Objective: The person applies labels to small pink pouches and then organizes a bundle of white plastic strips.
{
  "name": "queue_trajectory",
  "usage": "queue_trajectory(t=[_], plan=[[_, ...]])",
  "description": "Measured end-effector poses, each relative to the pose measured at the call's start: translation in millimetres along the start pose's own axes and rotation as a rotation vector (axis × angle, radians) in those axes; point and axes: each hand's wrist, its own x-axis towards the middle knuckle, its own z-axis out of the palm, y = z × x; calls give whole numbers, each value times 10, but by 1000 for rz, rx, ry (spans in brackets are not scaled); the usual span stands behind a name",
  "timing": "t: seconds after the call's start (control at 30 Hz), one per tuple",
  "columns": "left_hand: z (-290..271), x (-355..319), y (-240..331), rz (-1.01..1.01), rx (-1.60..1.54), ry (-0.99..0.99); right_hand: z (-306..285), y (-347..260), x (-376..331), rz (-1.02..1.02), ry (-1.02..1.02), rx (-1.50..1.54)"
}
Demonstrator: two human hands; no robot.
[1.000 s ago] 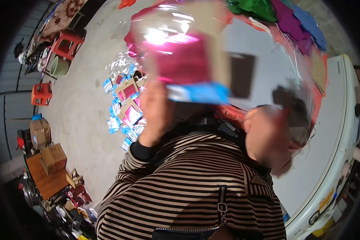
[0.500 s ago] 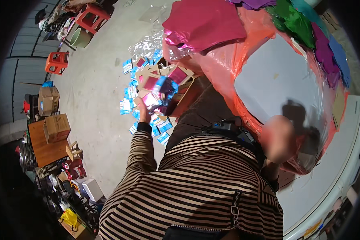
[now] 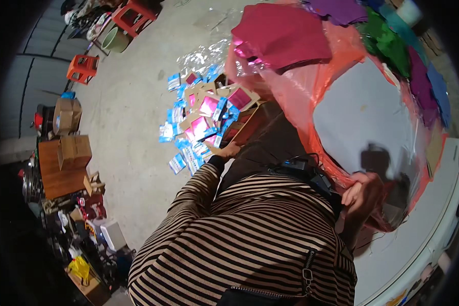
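Head: pink packets (image 3: pixel 208 106) (blue-edged) gleam; several overlap.

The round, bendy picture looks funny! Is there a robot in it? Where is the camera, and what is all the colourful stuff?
There's no robot here, only a person working bare-handed. The picture comes from the left one of two cameras worn on the head. It looks down, so you see their striped top. Its fisheye lens makes straight edges look bent.

The left hand is close to a heap of pink, blue and white packets at a brown box. The right hand is curled near the edge of red see-through plastic, which lies around a pale flat surface. Farther off are pink sheets, green sheets and purple sheets. I can't tell whether either hand holds anything.
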Motion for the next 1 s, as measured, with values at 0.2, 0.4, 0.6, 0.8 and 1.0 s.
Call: queue_trajectory(t=[0.2, 0.4, 0.6, 0.8, 1.0], plan=[[-34, 438, 622, -89, -275, 369, -155, 124, 32, -474, 193, 312], [-627, 522, 1625, 203, 506, 815, -1294, -932, -371, -328, -41, 97], [-894, 561, 2821, 536, 89, 1191, -2008, -612, -799, -343, 377, -868], [-756, 449, 3848, 834, -37, 1191, -1881, -736, -834, -212, 797, -732], [-235, 658, 4154, 1130, 221, 859, -2365, -483, -767, -277, 962, -952]])
